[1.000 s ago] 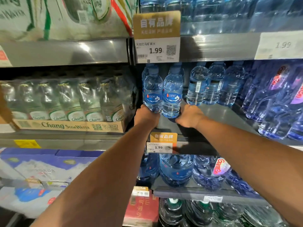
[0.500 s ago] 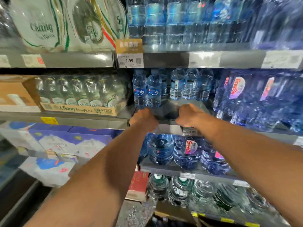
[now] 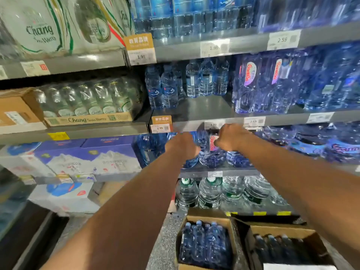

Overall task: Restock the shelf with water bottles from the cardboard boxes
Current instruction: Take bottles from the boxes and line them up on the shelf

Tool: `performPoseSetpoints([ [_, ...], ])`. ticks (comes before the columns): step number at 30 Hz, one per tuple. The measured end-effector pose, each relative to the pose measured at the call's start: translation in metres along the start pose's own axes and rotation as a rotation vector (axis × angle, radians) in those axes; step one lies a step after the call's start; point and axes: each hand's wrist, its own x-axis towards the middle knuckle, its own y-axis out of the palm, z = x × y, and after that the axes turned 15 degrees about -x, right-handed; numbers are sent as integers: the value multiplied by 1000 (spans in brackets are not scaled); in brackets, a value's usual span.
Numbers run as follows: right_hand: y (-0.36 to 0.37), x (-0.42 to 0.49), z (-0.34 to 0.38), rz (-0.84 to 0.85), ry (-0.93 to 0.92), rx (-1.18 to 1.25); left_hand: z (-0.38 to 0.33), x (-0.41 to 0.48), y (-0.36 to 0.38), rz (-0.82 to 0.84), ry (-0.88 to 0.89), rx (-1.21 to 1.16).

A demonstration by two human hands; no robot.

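Note:
Two small blue-labelled water bottles (image 3: 161, 90) stand at the left front of the grey middle shelf (image 3: 204, 109), with more small bottles (image 3: 206, 78) behind them. My left hand (image 3: 184, 146) and my right hand (image 3: 231, 137) hover in the air below that shelf's edge, in front of the shelf underneath. Both hold nothing, and their fingers hang loosely curled. On the floor at the lower right sit two open cardboard boxes: one (image 3: 184, 223) packed with small blue bottles (image 3: 204, 244), the other (image 3: 282, 229) with darker bottles (image 3: 276, 248) inside.
A Chang soda water tray (image 3: 87, 106) fills the shelf to the left. Large Ganten bottles (image 3: 253, 82) crowd the right of the middle shelf and the shelf below. Purple cartons (image 3: 87, 156) sit lower left, green-labelled bottles (image 3: 210, 191) on the bottom shelf.
Both hands let go of the two small bottles on the middle shelf and drew back and down. My view pulled away, and the boxes on the floor came into sight.

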Motion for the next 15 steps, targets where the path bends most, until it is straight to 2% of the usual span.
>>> performPoseSetpoints([
  [6,44,-58,-16,99,38,-42,-9,-48,39,166,36,-28],
  [15,73,-111,-74,138,139,12,-66,-87,82,206,70,-66],
])
